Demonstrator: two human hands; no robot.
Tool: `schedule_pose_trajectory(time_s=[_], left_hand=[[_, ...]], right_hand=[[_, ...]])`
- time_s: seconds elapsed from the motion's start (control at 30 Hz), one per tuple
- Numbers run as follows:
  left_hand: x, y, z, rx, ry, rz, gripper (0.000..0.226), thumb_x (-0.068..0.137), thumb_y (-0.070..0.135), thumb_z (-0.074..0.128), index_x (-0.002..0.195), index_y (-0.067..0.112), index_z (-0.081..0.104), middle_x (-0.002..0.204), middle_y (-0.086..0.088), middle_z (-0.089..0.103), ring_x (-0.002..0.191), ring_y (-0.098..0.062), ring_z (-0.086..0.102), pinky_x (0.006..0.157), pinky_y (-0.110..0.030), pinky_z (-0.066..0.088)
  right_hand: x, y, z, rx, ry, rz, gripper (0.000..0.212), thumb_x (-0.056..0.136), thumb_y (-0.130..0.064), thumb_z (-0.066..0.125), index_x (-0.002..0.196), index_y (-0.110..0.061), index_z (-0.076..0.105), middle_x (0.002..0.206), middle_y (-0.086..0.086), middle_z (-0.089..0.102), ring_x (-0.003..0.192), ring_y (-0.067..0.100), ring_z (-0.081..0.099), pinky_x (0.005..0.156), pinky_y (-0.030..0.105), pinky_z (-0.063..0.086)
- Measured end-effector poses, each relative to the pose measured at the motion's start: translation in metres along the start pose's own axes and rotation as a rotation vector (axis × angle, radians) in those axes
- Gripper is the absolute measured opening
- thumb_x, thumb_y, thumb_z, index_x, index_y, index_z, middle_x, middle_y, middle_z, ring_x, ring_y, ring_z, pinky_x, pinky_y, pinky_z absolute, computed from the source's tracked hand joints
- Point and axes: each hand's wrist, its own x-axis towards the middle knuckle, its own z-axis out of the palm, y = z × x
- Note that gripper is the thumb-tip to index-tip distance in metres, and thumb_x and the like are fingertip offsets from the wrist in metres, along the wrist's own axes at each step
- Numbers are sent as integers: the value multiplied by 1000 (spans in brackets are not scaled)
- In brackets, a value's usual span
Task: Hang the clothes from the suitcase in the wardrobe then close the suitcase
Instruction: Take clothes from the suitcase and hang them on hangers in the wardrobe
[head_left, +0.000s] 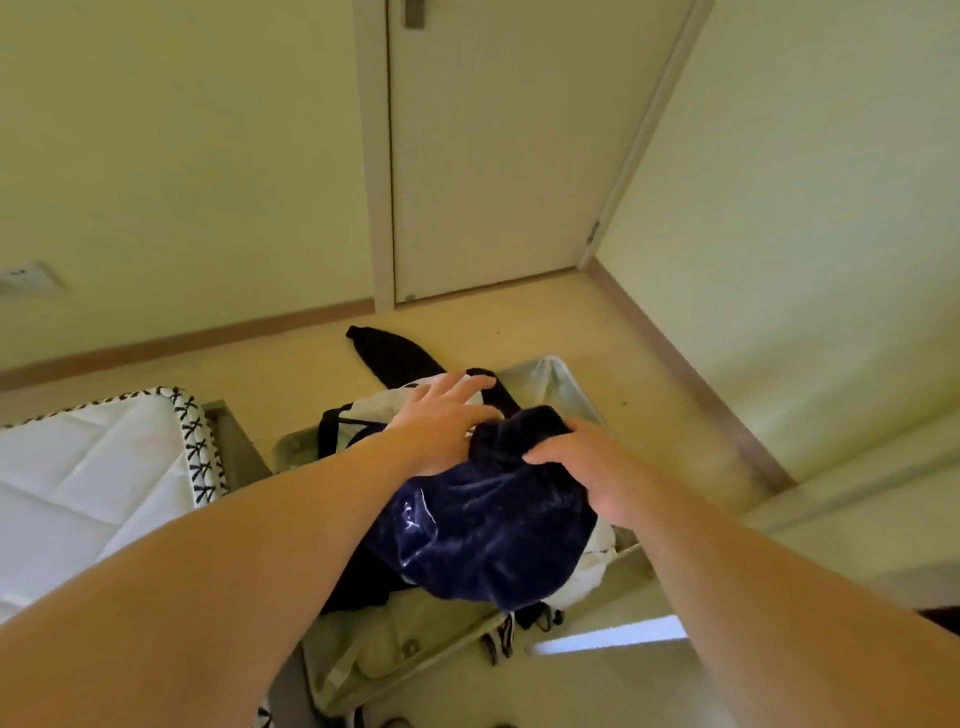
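Two hands mid-frame: our right hand (587, 467) clutches the velvet garment (483, 535) with curled fingers, left hand (441, 421) splayed and empty, so lifting could drag white clothing (384, 405) out.

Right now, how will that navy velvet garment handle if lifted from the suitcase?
Likely floppy: the navy velvet garment bunches into folds under the right hand. Probably sags and trails when lifted. Sheen suggests a slick pile; may slip in a loose grip.
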Motion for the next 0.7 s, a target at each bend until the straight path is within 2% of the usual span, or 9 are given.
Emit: schedule_pose_trajectory(time_s=[0.07,0.13,0.23,0.3,0.4,0.47,0.53,0.63,0.7], left_hand=[[-1,22,-17,-145,-4,-11,35,94,14,41,124,29,52,133,2,49,127,-26,45,103,-44,40],[-13,54,-32,-266,49,-83,25,96,12,36,115,15,52,105,-7,60,96,-27,58,86,-41,49],[-37,89,-46,-320,125,-105,12,95,10,38,91,13,48,84,-7,56,80,-24,52,68,-34,41],[-54,105,-54,-344,186,-109,22,92,7,41,73,19,42,71,-1,50,73,-21,47,56,-28,34],[-78,132,-71,-337,237,-101,29,86,5,45,64,22,39,65,2,46,65,-17,44,51,-24,31],[-104,163,-83,-303,272,-87,27,82,5,49,62,21,40,63,2,45,63,-16,42,51,-24,31],[-123,190,-95,-265,324,-49,27,78,6,53,61,22,40,63,3,45,64,-18,42,50,-24,31],[-145,215,-114,-264,436,-10,25,76,9,59,64,21,41,63,4,44,59,-13,40,48,-24,29],[-158,225,-126,-327,507,10,17,78,13,64,74,18,48,67,4,48,62,-13,42,50,-23,32]], right_hand=[[-22,1,-11,41,32,10,19,85,-4,57,93,-20,65,98,10,65,100,32,59,87,39,46],[-55,1,-23,58,54,4,19,85,-9,58,101,-16,66,104,12,67,104,34,61,94,42,47],[-98,-5,-34,-6,1,20,14,85,-20,63,98,-15,67,101,10,69,103,31,62,98,43,47],[-121,-9,-37,-76,19,-13,18,83,-23,67,99,-14,64,99,8,67,100,29,63,97,43,49],[-147,-11,-35,-176,113,-159,58,77,-25,74,127,-22,45,111,8,59,109,31,60,90,43,53],[-176,-10,-36,-261,100,-232,83,77,-21,74,142,-31,25,132,5,47,111,25,53,77,32,52],[-198,-8,-33,-333,73,-274,74,80,-15,71,141,-25,30,135,4,48,107,23,51,72,28,48],[-221,-12,-35,-283,191,-404,43,82,-13,67,123,-14,53,117,9,62,103,27,59,85,36,51],[-238,-17,-38,-235,305,-493,31,85,-15,62,116,-14,58,102,7,63,94,26,60,75,31,50]])
